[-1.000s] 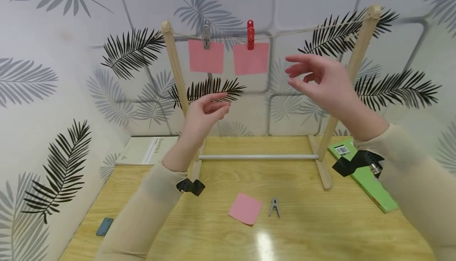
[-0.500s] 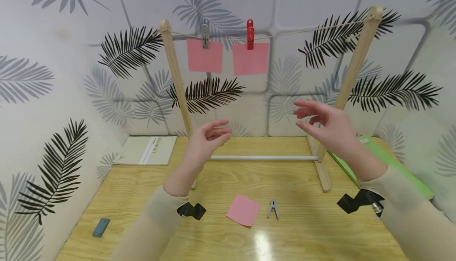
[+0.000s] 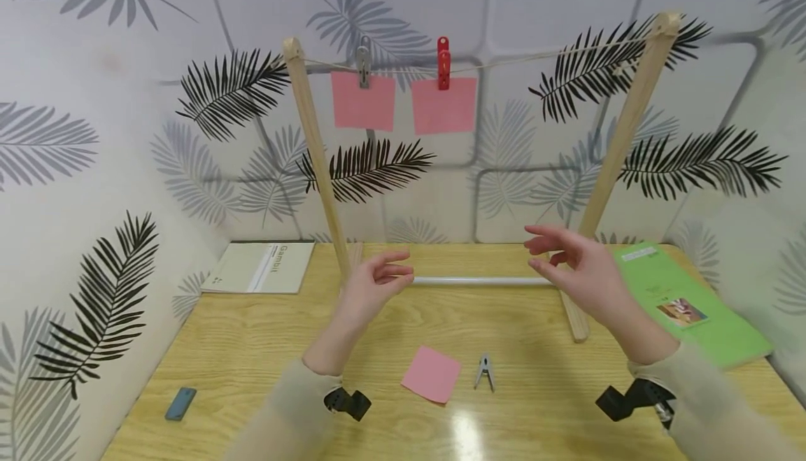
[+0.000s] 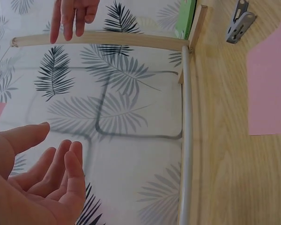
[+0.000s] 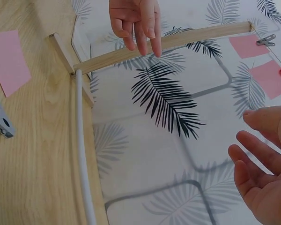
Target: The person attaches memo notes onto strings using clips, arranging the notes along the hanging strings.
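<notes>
Both hands hover above the table, fingers loosely bent and holding nothing. My left hand [image 3: 371, 282] is near the foot of the rack's left post, and my right hand [image 3: 579, 265] is in front of the right post. Between and below them lie a pink sticky note [image 3: 432, 375] and a grey clothespin [image 3: 485, 372], side by side on the table. Two more pink notes hang from the string: the left note [image 3: 363, 108] under a grey clothespin [image 3: 363, 64], the right note [image 3: 443, 111] under a red clothespin [image 3: 443, 64].
A wooden rack [image 3: 315, 146] carries the string, with a white bar [image 3: 478, 280] joining its feet. A pale notebook [image 3: 261, 267] lies back left, a green book [image 3: 693, 307] on the right. Front left is a small blue-grey object [image 3: 180, 403]. A patterned wall rises behind.
Both hands have come down from the height of the string and hanging notes to lower over the table. The hanging notes, loose note and clothespins stay where they were.
</notes>
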`<state>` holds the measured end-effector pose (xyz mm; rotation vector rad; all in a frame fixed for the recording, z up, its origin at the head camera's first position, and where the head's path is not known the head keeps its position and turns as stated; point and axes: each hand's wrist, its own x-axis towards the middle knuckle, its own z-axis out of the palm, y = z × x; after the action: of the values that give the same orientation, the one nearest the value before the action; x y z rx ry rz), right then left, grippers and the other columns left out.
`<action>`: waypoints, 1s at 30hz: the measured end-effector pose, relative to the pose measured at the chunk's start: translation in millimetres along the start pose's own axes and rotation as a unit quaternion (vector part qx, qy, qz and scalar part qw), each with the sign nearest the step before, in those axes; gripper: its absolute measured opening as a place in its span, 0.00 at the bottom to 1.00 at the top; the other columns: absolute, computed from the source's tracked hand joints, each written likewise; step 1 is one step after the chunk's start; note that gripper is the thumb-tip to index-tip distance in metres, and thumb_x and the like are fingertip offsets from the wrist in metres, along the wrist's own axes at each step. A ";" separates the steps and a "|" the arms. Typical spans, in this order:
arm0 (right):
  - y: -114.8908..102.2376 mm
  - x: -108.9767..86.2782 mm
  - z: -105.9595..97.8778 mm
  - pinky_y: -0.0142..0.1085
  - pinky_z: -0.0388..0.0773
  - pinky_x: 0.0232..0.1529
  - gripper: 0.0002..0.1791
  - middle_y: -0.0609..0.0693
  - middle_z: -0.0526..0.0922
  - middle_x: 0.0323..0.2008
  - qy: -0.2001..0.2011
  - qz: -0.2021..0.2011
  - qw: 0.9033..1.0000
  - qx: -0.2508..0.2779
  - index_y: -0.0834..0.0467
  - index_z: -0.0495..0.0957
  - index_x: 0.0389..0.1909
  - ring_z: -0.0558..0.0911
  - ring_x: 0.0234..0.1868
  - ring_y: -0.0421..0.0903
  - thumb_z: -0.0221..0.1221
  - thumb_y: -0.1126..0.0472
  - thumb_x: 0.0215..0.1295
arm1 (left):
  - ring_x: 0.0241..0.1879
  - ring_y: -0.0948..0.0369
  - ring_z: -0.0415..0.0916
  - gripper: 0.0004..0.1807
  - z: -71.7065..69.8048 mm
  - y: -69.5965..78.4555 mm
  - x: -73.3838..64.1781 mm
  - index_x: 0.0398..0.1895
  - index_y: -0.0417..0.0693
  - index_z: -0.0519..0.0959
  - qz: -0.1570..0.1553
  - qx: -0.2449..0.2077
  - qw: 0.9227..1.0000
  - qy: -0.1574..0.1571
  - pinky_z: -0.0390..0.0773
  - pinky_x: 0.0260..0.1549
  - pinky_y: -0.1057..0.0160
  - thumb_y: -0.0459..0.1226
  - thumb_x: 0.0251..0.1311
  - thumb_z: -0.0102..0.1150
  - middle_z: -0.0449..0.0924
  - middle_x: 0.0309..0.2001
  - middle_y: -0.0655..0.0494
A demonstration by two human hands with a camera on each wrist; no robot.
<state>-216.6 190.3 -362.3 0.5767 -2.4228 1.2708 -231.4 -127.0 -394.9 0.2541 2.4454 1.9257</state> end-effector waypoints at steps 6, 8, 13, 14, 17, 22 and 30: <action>13.8 -15.8 12.7 0.21 0.76 0.39 0.24 0.56 0.87 0.45 -0.017 0.022 1.000 0.003 0.56 0.77 0.62 0.80 0.43 0.26 0.65 0.66 0.64 | 0.45 0.53 0.84 0.21 2.1 -19.3 -7.7 0.59 0.43 0.78 -0.020 0.009 1.000 -0.006 0.82 0.44 0.62 0.31 0.62 0.64 0.85 0.48 0.41; 18.4 -20.5 16.1 0.22 0.77 0.39 0.24 0.58 0.87 0.45 -0.019 0.027 0.999 0.005 0.57 0.77 0.61 0.80 0.43 0.26 0.65 0.67 0.63 | 0.46 0.52 0.84 0.21 3.2 -25.6 -9.5 0.59 0.42 0.78 -0.025 0.008 1.000 -0.011 0.82 0.45 0.60 0.31 0.63 0.64 0.84 0.49 0.40; 27.3 -30.3 22.5 0.24 0.78 0.41 0.25 0.56 0.87 0.46 -0.038 0.052 0.998 0.000 0.58 0.75 0.63 0.81 0.44 0.30 0.64 0.66 0.64 | 0.47 0.51 0.84 0.20 7.9 -38.8 -13.8 0.59 0.40 0.78 -0.033 0.009 0.999 -0.027 0.83 0.46 0.58 0.31 0.63 0.63 0.84 0.49 0.38; 28.5 -31.9 23.7 0.24 0.78 0.41 0.25 0.56 0.87 0.47 -0.044 0.058 0.997 -0.002 0.57 0.75 0.63 0.82 0.44 0.31 0.64 0.65 0.65 | 0.46 0.51 0.84 0.20 9.1 -40.9 -14.7 0.58 0.40 0.78 -0.033 0.013 0.999 -0.028 0.83 0.46 0.58 0.31 0.63 0.63 0.84 0.49 0.38; 32.9 -36.9 28.0 0.26 0.78 0.42 0.25 0.53 0.86 0.47 -0.061 0.069 0.996 -0.007 0.55 0.75 0.63 0.83 0.45 0.39 0.64 0.64 0.65 | 0.45 0.51 0.84 0.20 11.9 -47.2 -17.3 0.58 0.39 0.78 -0.037 0.026 0.999 -0.030 0.83 0.45 0.58 0.31 0.62 0.64 0.85 0.46 0.39; 40.6 -45.6 35.1 0.29 0.80 0.40 0.25 0.52 0.87 0.44 -0.073 0.067 0.995 -0.021 0.57 0.77 0.61 0.85 0.44 0.46 0.66 0.66 0.63 | 0.44 0.52 0.84 0.22 15.3 -57.2 -20.3 0.59 0.38 0.77 -0.043 0.057 0.996 -0.053 0.83 0.45 0.57 0.32 0.61 0.65 0.85 0.45 0.42; 50.6 -56.5 45.7 0.30 0.80 0.38 0.25 0.54 0.88 0.43 -0.091 0.059 0.994 -0.011 0.59 0.77 0.60 0.86 0.42 0.44 0.66 0.69 0.61 | 0.44 0.52 0.83 0.23 19.0 -65.2 -23.6 0.59 0.38 0.77 -0.055 0.079 0.993 -0.071 0.82 0.39 0.60 0.33 0.60 0.66 0.85 0.45 0.42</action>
<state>-198.6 189.2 -449.0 0.5726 -2.6530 1.2877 -213.4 -126.7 -464.6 0.2435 2.4644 1.6140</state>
